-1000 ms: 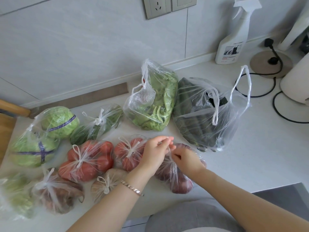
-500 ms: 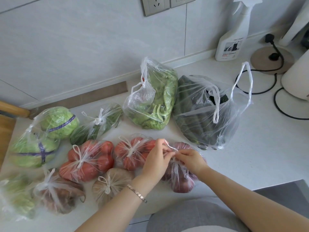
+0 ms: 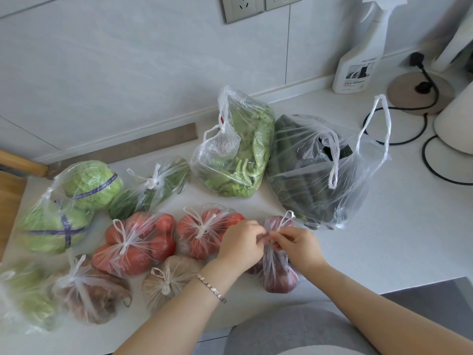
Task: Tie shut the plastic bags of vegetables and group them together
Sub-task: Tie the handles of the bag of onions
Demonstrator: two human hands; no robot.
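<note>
A clear bag of purple-red onions (image 3: pixel 279 279) lies at the counter's front. My left hand (image 3: pixel 242 243) and my right hand (image 3: pixel 298 245) both pinch its twisted handles just above the onions. Knotted bags sit to the left: two of tomatoes (image 3: pixel 135 243) (image 3: pixel 202 230), one of brown roots (image 3: pixel 166 280), another brown bag (image 3: pixel 89 295), cabbages (image 3: pixel 64 206) and small green vegetables (image 3: pixel 151 188). Behind stand a bag of light green peppers (image 3: pixel 238 149) and a large bag of dark cucumbers (image 3: pixel 320 170) with its handles loose.
White counter (image 3: pixel 384 239) with a tiled wall behind. A spray bottle (image 3: pixel 363 55), black cords (image 3: pixel 404 129) and a white appliance (image 3: pixel 458 119) stand at the right rear. A wooden board edge (image 3: pixel 10 201) lies far left. Another green bag (image 3: pixel 25 295) sits at the front left.
Both hands have stayed on the onion bag's handles, shifting slightly lower and closer together. A handle loop now sticks up above my right hand.
</note>
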